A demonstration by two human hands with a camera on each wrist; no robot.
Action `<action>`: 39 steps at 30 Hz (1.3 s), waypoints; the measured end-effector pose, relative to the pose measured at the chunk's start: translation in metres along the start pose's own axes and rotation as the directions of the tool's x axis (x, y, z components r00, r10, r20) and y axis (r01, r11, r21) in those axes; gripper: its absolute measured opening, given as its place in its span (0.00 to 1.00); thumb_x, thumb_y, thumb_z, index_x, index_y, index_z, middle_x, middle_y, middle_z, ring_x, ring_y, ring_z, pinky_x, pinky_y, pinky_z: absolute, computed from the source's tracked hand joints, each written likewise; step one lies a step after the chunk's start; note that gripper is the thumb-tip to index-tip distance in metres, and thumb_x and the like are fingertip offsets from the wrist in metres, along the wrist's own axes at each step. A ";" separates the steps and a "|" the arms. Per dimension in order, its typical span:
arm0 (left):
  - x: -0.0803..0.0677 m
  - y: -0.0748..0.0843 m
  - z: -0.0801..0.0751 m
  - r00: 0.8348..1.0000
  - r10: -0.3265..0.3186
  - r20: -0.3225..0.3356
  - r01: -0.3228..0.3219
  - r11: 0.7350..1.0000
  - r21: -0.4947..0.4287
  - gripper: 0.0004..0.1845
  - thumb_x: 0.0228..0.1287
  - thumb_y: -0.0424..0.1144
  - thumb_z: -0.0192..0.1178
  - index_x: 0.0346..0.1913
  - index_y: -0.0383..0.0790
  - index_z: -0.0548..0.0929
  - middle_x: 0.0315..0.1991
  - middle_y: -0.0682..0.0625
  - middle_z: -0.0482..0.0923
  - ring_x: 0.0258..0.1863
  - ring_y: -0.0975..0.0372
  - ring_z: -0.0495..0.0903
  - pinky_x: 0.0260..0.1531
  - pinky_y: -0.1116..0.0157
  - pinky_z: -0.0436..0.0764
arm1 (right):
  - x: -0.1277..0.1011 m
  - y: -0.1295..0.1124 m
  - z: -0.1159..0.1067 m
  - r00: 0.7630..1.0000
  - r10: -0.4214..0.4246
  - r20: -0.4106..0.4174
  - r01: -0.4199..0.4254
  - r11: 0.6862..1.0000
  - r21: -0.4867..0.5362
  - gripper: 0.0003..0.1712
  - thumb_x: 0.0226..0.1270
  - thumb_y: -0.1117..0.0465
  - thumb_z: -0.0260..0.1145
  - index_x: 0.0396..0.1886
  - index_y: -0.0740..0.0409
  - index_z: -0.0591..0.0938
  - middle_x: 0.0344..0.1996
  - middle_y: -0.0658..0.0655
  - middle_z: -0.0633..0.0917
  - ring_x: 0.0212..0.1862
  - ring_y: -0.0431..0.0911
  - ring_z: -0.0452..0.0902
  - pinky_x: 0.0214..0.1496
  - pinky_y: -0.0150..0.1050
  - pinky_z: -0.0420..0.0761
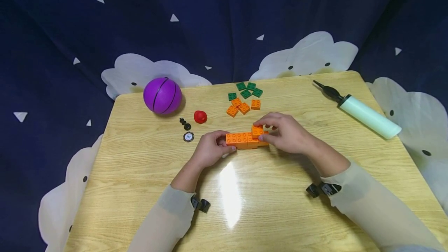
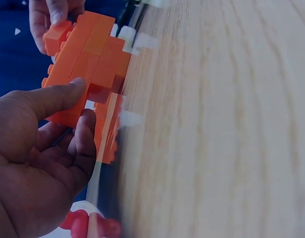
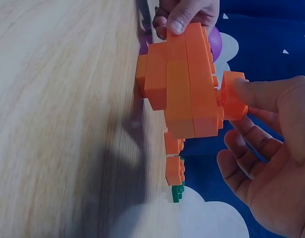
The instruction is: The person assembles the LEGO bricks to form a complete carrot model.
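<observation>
Left hand [image 1: 210,149] grips one end of an orange brick row [image 1: 241,140] mid-table; right hand [image 1: 285,133] pinches a small orange brick [image 1: 257,130] onto its other end. Looks light, stiff plastic w/ slick sides; best held by the sides.

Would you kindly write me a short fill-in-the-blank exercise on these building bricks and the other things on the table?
1. The left hand grips the row of ______ bricks at its left end.
2. The right hand pinches a single brick on ______ of that row.
3. The loose green bricks lie ______ from the person than the loose orange bricks.
4. The ball is ______.

Missing words: orange; top; farther; purple
</observation>
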State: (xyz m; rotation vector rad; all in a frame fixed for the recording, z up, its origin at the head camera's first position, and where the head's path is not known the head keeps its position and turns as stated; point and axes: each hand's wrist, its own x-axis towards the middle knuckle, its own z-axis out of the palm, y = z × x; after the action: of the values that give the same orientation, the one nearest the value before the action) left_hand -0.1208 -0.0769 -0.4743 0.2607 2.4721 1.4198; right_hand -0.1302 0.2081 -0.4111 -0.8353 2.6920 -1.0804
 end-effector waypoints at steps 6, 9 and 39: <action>-0.001 0.000 -0.001 1.000 0.001 0.005 -0.001 1.000 -0.008 0.27 0.57 0.39 0.79 0.60 0.37 0.84 0.30 0.52 0.84 0.28 0.61 0.81 0.31 0.64 0.80 | -0.004 0.000 0.002 1.000 -0.021 -0.008 0.021 0.999 -0.043 0.22 0.66 0.61 0.76 0.60 0.51 0.86 0.57 0.53 0.85 0.60 0.51 0.79 0.57 0.51 0.82; -0.001 0.001 -0.001 1.000 -0.001 0.006 0.001 1.000 -0.013 0.27 0.57 0.39 0.79 0.60 0.37 0.84 0.30 0.52 0.84 0.29 0.61 0.81 0.31 0.64 0.81 | -0.005 0.001 0.003 0.999 -0.030 -0.012 0.029 0.997 -0.071 0.21 0.66 0.60 0.76 0.59 0.51 0.86 0.57 0.53 0.85 0.60 0.52 0.79 0.60 0.53 0.79; 0.000 0.001 0.001 0.999 0.023 -0.023 -0.021 0.997 0.077 0.25 0.56 0.40 0.80 0.57 0.40 0.87 0.30 0.54 0.83 0.29 0.62 0.80 0.30 0.65 0.80 | -0.004 -0.003 0.006 0.997 -0.071 -0.007 0.069 0.982 -0.176 0.20 0.64 0.60 0.78 0.56 0.53 0.89 0.45 0.47 0.85 0.50 0.45 0.80 0.54 0.48 0.80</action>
State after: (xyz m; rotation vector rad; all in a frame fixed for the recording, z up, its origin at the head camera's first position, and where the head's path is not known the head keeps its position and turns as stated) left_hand -0.1204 -0.0753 -0.4739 0.2898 2.5540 1.3456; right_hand -0.1236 0.2053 -0.4139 -0.9608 2.8202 -0.8737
